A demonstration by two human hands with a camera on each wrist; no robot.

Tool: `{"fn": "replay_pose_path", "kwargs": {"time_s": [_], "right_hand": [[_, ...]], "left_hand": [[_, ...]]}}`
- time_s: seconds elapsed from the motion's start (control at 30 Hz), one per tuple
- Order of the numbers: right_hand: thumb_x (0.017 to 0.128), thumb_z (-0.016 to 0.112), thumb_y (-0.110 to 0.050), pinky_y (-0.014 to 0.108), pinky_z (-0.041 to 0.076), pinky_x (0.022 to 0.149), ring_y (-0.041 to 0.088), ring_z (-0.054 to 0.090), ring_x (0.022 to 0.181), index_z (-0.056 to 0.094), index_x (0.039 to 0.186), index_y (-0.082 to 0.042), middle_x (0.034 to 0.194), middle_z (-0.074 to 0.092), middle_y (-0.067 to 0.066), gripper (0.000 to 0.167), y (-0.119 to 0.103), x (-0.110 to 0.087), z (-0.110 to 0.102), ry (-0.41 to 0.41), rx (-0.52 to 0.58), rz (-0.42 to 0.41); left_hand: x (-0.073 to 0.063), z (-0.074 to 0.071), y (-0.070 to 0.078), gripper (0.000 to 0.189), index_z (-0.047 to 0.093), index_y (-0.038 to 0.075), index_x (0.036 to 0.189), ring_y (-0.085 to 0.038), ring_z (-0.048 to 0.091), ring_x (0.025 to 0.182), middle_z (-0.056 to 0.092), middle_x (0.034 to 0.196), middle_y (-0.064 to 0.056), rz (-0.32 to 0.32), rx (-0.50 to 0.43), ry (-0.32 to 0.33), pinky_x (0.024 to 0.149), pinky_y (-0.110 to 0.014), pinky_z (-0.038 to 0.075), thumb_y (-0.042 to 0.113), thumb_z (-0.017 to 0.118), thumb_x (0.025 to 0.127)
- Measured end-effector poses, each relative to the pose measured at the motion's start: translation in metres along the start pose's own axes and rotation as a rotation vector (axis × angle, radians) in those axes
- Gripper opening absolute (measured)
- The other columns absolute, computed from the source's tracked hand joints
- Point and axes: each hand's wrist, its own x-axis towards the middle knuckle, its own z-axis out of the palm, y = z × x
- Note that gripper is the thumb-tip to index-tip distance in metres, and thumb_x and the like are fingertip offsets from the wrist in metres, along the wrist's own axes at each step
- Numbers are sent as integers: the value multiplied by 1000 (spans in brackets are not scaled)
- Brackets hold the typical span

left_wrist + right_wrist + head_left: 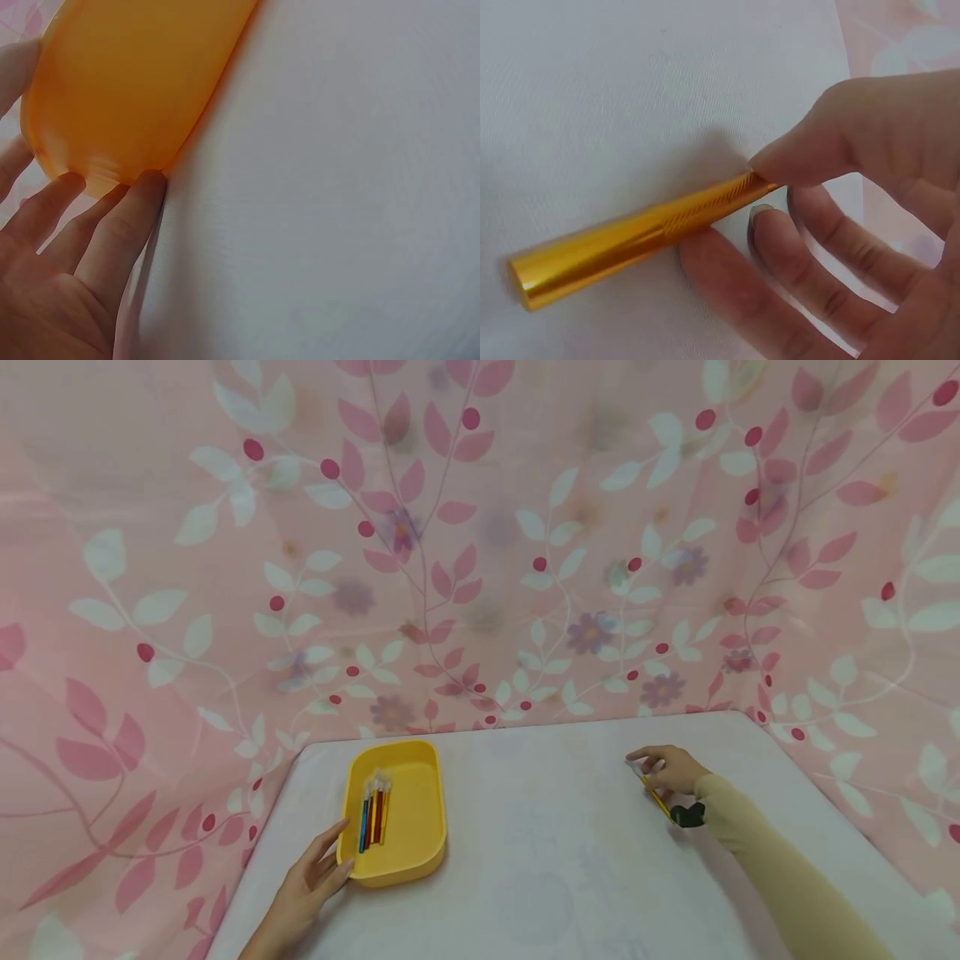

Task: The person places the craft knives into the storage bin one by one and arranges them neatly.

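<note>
In the head view my left hand [300,883] is at the near left corner of a yellow tray [417,814]. Its fingertips rest against the tray's outer wall, as the left wrist view shows, with the fingers fairly straight. Several thin sticks [374,820] in blue, red and gold, with whitish ends, lie side by side inside the tray. Over the right part of the table, my right hand [673,770] pinches a slim gold pen-like stick [604,259] between thumb and fingers. A finely ridged band marks its shiny barrel, and its other end is hidden behind the fingers.
A white cloth covers the table [525,843], whose far edge meets a pink curtain [480,568] with printed leaves and flowers. The curtain also runs along the left and right sides. A dark wrist device [687,815] sits below my right wrist.
</note>
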Motion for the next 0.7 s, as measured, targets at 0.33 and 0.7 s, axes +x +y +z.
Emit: {"fn": "replay_pose_path", "kwargs": {"time_s": [0.33, 0.7], "right_hand": [[82, 74, 3, 36, 62, 61, 24, 62, 82, 68, 139, 4, 110, 64, 18, 57, -9, 6, 4, 9, -48, 77], [81, 76, 1, 36, 61, 59, 20, 61, 71, 73, 132, 0, 101, 66, 12, 51, 3, 14, 6, 47, -50, 91]], "left_hand": [[1, 0, 1, 70, 39, 20, 169, -48, 41, 154, 27, 177, -17, -27, 3, -2, 107, -34, 57, 25, 73, 108], [1, 0, 3, 70, 39, 22, 169, -47, 40, 154, 26, 178, -16, -42, 8, 4, 107, -35, 57, 28, 74, 108]]}}
